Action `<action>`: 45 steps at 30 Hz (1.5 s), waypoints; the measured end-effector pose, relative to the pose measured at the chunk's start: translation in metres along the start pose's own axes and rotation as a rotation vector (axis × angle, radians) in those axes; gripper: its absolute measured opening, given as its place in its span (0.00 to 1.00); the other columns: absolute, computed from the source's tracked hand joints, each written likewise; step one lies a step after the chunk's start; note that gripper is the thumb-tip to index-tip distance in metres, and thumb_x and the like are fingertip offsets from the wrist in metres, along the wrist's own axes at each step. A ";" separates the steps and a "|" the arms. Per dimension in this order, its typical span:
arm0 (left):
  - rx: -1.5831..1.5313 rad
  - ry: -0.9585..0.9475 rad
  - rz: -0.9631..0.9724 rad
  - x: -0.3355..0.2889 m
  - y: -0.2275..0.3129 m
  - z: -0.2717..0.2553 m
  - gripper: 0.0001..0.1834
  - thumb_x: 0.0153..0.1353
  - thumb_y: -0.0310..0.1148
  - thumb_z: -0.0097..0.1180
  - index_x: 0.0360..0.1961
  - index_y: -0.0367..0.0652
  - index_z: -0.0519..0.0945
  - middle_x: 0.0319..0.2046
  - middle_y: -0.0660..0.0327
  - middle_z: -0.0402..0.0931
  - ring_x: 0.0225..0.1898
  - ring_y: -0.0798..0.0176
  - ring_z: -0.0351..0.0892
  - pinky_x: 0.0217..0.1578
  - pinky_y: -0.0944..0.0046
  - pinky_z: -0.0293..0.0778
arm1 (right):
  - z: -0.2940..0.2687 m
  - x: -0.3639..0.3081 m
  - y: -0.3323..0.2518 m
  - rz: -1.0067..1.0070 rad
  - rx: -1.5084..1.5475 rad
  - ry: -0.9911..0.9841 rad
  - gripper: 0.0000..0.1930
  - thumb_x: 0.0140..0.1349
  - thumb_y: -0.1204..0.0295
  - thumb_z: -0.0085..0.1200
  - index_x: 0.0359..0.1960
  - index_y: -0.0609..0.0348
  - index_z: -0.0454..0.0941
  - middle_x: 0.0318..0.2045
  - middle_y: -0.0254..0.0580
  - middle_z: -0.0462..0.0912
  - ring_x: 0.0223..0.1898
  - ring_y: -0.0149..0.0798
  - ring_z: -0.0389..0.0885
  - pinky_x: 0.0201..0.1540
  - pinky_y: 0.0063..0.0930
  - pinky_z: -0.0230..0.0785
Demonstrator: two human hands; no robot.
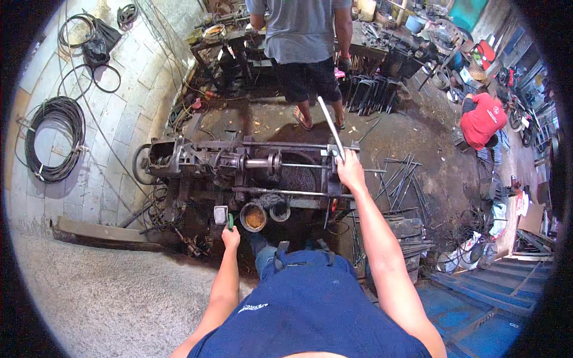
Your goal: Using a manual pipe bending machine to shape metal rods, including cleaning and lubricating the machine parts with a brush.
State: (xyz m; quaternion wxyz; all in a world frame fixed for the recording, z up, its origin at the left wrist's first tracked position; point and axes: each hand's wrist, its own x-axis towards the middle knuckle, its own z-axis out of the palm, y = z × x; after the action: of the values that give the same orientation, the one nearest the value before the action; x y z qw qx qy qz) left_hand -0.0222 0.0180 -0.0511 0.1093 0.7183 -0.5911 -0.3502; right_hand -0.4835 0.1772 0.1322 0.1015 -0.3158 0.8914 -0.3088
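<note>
1. the wide fisheye view looks down from the wearer's head, above and behind the left hand (230, 237) and the right hand (351, 169).
2. it faces forward past both hands, over the machine (258, 165) beyond the left one.
3. it sits near, the navy shirt (310, 298) closer than the hands.

The dirt-brown floor (394, 132) carries a long metal machine (256, 164), and just to its right loose dark rods (406, 180) lie criss-crossed, with pale scraps scattered farther back. Beyond, a row of dark metal pieces (373, 95) and a person in sandals (305, 42) stand on it, before a desk (236, 40) heaped with metal parts (382, 39) and bearing a round dish (213, 32) toward its left end.
</note>
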 end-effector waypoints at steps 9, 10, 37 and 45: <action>-0.056 -0.011 0.023 -0.004 0.002 -0.002 0.19 0.58 0.33 0.55 0.49 0.36 0.77 0.38 0.43 0.79 0.42 0.44 0.80 0.44 0.53 0.73 | 0.002 0.000 0.003 -0.027 0.002 0.031 0.20 0.62 0.64 0.46 0.53 0.63 0.67 0.49 0.58 0.72 0.48 0.61 0.74 0.50 0.50 0.68; -0.084 -0.019 -0.008 -0.005 0.003 -0.002 0.19 0.58 0.33 0.55 0.49 0.36 0.77 0.38 0.43 0.79 0.42 0.44 0.79 0.44 0.53 0.73 | 0.002 0.000 0.003 -0.029 -0.002 0.037 0.20 0.62 0.64 0.46 0.53 0.63 0.67 0.49 0.58 0.72 0.48 0.61 0.74 0.50 0.50 0.68; -0.034 -0.033 0.050 -0.012 0.020 -0.015 0.22 0.58 0.34 0.55 0.53 0.36 0.75 0.42 0.42 0.79 0.46 0.46 0.79 0.48 0.55 0.71 | 0.003 0.003 0.016 -0.015 0.028 0.014 0.22 0.63 0.63 0.46 0.54 0.64 0.66 0.51 0.59 0.71 0.51 0.61 0.72 0.53 0.48 0.66; 0.016 -0.008 0.115 0.003 -0.005 -0.006 0.21 0.57 0.34 0.55 0.51 0.35 0.76 0.40 0.42 0.79 0.44 0.46 0.79 0.46 0.55 0.72 | 0.001 0.001 0.015 -0.004 0.005 0.002 0.22 0.63 0.62 0.45 0.55 0.64 0.66 0.52 0.57 0.71 0.52 0.60 0.72 0.54 0.48 0.66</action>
State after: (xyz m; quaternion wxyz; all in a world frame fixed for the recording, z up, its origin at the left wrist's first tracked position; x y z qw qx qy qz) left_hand -0.0139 0.0152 -0.0507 0.1211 0.6826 -0.6345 -0.3417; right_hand -0.4915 0.1847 0.1223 0.1006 -0.3169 0.8902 -0.3115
